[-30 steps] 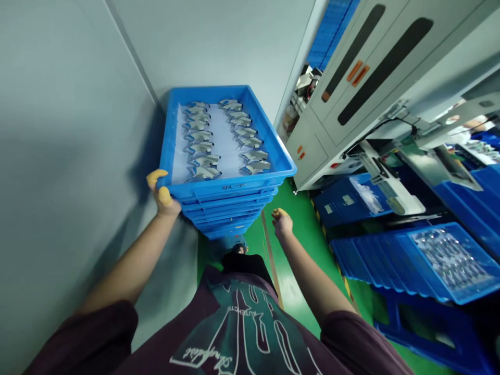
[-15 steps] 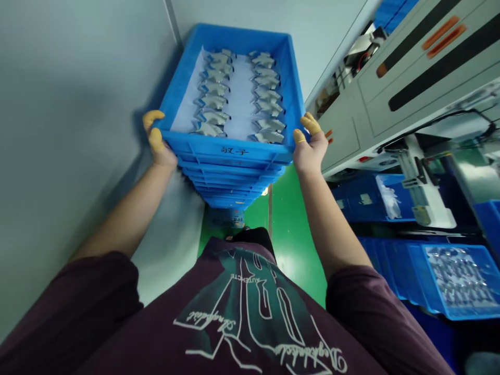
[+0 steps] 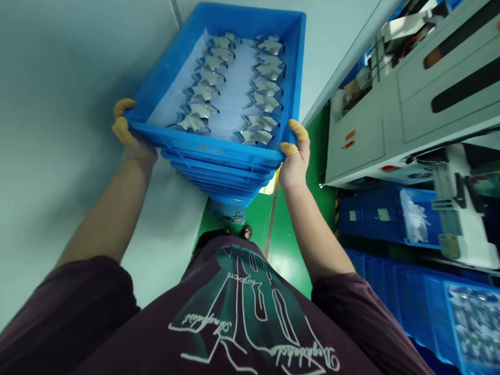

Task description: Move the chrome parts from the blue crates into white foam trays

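Note:
A blue plastic crate is at the top of a stack of similar blue crates. Inside, shiny star-shaped metal parts stand in two rows on a white liner. My left hand grips the crate's near left corner, and my right hand has the near right corner. Yellow finger covers sit on the thumb and fingertips that show on each hand. The undersides of both grips are hidden. Whether the top crate rests on the one below, I cannot tell.
A pale wall runs along the left. On the right stand a white machine cabinet and more blue crates, one holding shiny parts. Green floor shows between the stack and the cabinet.
The top crate looks larger and sits further up and left, more skewed. Both hands stay at its corners. Black lettering showed on its front before; small orange marks show there now.

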### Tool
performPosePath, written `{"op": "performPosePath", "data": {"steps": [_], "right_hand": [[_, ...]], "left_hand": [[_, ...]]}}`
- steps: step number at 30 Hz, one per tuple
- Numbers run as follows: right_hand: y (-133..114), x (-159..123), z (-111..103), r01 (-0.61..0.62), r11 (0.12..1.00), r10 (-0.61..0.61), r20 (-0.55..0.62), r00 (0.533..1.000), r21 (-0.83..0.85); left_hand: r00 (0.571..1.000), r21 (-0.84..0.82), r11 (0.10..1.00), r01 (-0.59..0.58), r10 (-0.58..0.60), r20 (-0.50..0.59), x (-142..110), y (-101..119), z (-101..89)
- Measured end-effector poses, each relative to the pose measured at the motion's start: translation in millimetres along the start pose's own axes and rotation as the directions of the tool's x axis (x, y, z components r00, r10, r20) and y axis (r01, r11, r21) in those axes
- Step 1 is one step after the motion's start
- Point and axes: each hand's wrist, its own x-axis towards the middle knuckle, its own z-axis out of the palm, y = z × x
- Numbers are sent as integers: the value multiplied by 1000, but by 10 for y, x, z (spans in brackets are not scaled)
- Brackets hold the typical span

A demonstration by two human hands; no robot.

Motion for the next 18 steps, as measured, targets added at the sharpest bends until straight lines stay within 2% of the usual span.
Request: {"op": "performPosePath", "data": {"steps": [2, 6, 8, 11, 15, 18], "right_hand": [[0, -9, 38, -9, 999, 8, 6, 1000, 33], [-53, -13, 32, -75, 996, 74, 12, 997, 53], [-101, -24, -12, -133, 990, 132, 30, 991, 48], [-190, -66, -126, -181, 982, 179, 43, 983, 43], [-294, -103, -296, -182, 982, 182, -6, 983, 53], [-311, -62, -346, -165, 984, 167, -38, 985, 65]], "left_hand": [[1000, -4, 1000, 22, -22, 6, 18, 26, -17], [996, 24, 997, 70, -68, -63, -17, 112, 33], [998, 12, 998, 60, -60, -25, -70, 167, 55], [998, -17, 998, 60, -59, 25, -204, 255, 40], [998, 34, 998, 45, -47, 52, -470, 373, -6], [998, 37, 999, 15, -17, 68, -621, 411, 3]]}}
